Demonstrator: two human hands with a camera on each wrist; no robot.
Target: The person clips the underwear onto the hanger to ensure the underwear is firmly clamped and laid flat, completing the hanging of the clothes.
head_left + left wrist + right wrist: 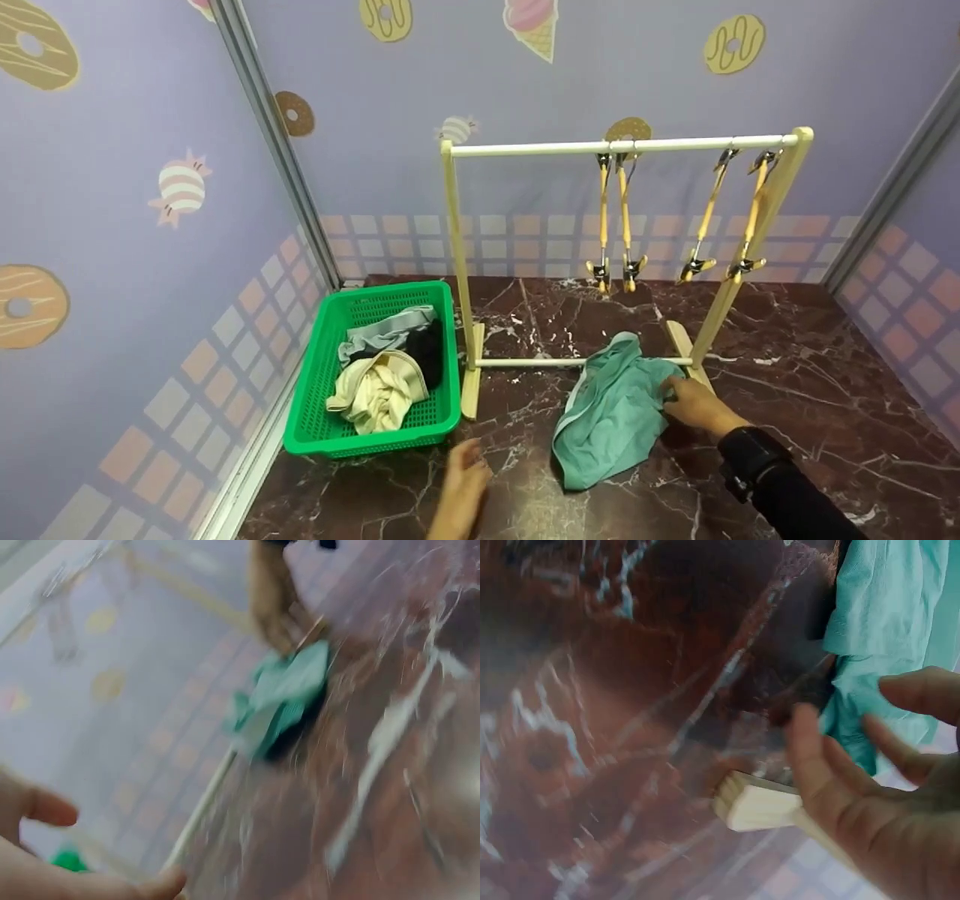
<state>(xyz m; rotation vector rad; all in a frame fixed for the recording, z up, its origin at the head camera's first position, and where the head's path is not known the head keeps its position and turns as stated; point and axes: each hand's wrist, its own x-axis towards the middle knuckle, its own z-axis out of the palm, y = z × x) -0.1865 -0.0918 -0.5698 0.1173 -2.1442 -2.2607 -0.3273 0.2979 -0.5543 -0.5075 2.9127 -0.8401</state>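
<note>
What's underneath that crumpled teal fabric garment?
The white round lower rail of the pale wooden rack passes beneath the teal garment; its covered stretch and anything under there are hidden.

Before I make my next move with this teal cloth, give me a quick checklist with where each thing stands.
1. Left hand free: ok, it holds nothing.
2. Right hand gripping the teal cloth: not ok; fingers spread at its right edge, no firm hold visible.
3. Cloth smoothed flat: not ok; rumpled, and it lies across the lower bar.
4. Wooden hangers on the upper bar: ok, grouped toward its right end.
5. Clips on them working: cannot tell.
</note>
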